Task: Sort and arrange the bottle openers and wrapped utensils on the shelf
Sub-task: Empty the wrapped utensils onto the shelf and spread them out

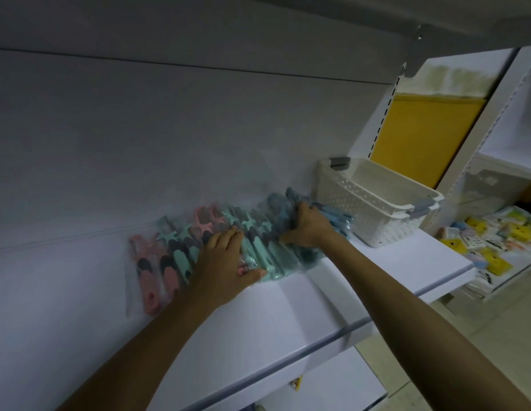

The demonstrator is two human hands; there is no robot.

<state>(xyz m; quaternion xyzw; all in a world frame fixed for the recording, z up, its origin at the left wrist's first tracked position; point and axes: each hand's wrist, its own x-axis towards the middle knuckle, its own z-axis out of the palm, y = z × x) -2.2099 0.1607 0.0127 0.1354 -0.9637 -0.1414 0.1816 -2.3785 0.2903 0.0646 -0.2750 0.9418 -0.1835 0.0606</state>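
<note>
Both forearms reach in: left hand [225,262] flat on mint openers [258,256], right hand [308,225] clutching blue packs [336,222]; best keep rows flush on shelf [288,315].

You have two hands on row: left hand [224,262], right hand [307,226]. Wrapped openers [181,256] on shelf [288,310]: too blurred and overlapped for exact count; pink, mint, blue kinds. White baskets [374,203]: two, nested. Yellow panel [421,137]: one.

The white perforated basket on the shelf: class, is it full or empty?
Apparently empty: the white basket shows only bare inner walls and floor; its near corner is hidden. It seems nested in another.
</note>
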